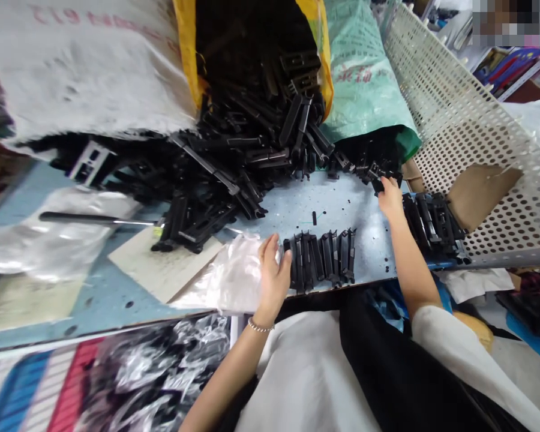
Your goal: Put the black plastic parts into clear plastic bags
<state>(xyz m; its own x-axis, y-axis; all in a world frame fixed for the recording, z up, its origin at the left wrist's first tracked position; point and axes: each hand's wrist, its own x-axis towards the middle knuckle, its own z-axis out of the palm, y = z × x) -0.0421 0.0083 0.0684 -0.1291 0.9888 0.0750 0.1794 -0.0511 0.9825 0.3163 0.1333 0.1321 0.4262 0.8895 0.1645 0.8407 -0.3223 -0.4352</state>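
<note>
My left hand (273, 273) rests at the left end of a short row of black plastic parts (321, 259) lined up near the table's front edge, thumb against the first piece, fingers loosely curled. My right hand (389, 195) reaches forward to the edge of a pile of black parts and is closed on a small black part (378, 182). A big heap of long black plastic parts (247, 144) spills from a yellow-rimmed sack (186, 54) onto the blue table (337, 207).
A second row of black parts (432, 225) lies right of my right forearm. A perforated white metal panel (468, 138) leans at the right. A green sack (364, 78), a white sack (85, 66), clear plastic bags (234, 279) and a screwdriver (94, 219) lie around.
</note>
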